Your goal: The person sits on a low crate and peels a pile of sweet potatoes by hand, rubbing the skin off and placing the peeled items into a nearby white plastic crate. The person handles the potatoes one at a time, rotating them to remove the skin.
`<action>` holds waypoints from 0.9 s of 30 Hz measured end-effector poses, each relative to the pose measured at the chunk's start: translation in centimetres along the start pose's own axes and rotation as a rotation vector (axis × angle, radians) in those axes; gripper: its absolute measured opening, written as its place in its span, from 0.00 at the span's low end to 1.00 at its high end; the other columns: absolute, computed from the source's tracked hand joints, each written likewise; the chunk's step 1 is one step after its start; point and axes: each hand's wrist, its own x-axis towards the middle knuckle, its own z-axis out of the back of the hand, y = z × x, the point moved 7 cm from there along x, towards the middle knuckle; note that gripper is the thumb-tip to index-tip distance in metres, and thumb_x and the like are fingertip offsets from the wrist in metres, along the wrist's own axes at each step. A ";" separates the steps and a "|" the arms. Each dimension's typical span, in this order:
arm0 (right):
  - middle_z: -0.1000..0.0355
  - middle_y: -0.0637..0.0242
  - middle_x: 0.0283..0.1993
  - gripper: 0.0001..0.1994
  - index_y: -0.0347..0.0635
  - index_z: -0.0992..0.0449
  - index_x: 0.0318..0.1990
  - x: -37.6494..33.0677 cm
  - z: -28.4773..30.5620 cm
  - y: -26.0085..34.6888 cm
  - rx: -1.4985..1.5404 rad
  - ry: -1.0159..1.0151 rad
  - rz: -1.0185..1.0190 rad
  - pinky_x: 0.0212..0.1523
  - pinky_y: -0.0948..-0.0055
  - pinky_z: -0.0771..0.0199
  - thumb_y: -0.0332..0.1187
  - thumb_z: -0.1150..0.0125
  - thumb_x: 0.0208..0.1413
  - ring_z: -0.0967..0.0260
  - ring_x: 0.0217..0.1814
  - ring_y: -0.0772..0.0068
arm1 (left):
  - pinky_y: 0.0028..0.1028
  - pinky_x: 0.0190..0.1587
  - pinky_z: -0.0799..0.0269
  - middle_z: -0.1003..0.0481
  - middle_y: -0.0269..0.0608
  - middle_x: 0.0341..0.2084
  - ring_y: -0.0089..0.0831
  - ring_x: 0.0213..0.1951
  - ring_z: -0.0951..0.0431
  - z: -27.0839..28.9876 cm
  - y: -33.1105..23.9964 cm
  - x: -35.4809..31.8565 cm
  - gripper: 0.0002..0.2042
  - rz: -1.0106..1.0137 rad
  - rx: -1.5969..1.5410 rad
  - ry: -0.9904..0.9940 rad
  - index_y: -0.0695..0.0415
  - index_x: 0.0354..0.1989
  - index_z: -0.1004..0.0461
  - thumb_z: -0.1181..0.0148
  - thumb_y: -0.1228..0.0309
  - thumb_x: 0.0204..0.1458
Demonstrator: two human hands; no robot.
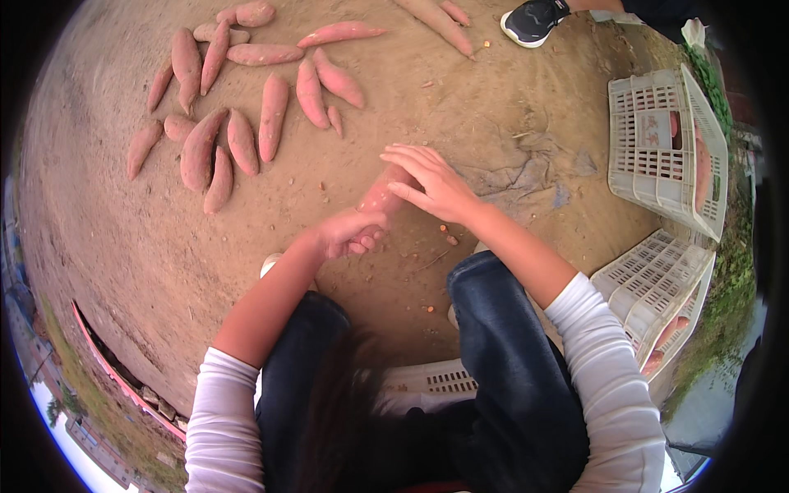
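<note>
A reddish-pink sweet potato (378, 196) is held in front of my knees, tilted up to the right. My left hand (349, 232) is closed around its lower end, fingers curled into the palm. My right hand (434, 182) rests over the upper end with fingers stretched out and the thumb along its side, covering that tip. Beyond, on the soil to the left, lie several loose sweet potatoes (273, 117), some touching each other. A small thin one (334, 121) is beside two larger ones.
Two pale plastic crates (645, 177) (637, 279) with sweet potatoes inside stand at the right. A white slotted crate (448, 380) is beneath me. Another person's black shoe (530, 21) is at the far right. Crumpled grey cloth or sheeting (538, 168) lies right of my hands.
</note>
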 end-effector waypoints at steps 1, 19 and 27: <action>0.35 0.55 0.65 0.22 0.42 0.27 0.58 0.1 -1.5 0.2 0.143 0.030 -0.044 0.71 0.57 0.47 0.44 0.43 0.61 0.44 0.71 0.55 | 0.16 0.15 0.47 0.32 0.28 0.19 0.13 0.16 0.37 0.1 -0.2 0.0 0.07 -0.052 0.158 -0.103 0.53 0.31 0.30 0.37 0.69 0.48; 0.59 0.61 0.80 0.28 0.56 0.48 0.75 3.5 -0.7 -3.6 -0.599 0.104 -0.236 0.77 0.46 0.76 0.49 0.62 0.70 0.70 0.82 0.58 | 0.19 0.18 0.45 0.31 0.28 0.19 0.16 0.17 0.35 0.1 0.7 0.0 0.08 -0.142 0.242 -0.228 0.54 0.32 0.28 0.36 0.69 0.47; 0.56 0.59 0.79 0.30 0.50 0.47 0.74 3.3 1.4 0.8 -0.341 -0.128 -0.037 0.77 0.47 0.72 0.52 0.59 0.69 0.66 0.82 0.55 | 0.18 0.18 0.49 0.31 0.28 0.21 0.14 0.18 0.37 0.8 1.5 0.8 0.07 -0.107 0.154 -0.218 0.53 0.34 0.28 0.37 0.68 0.49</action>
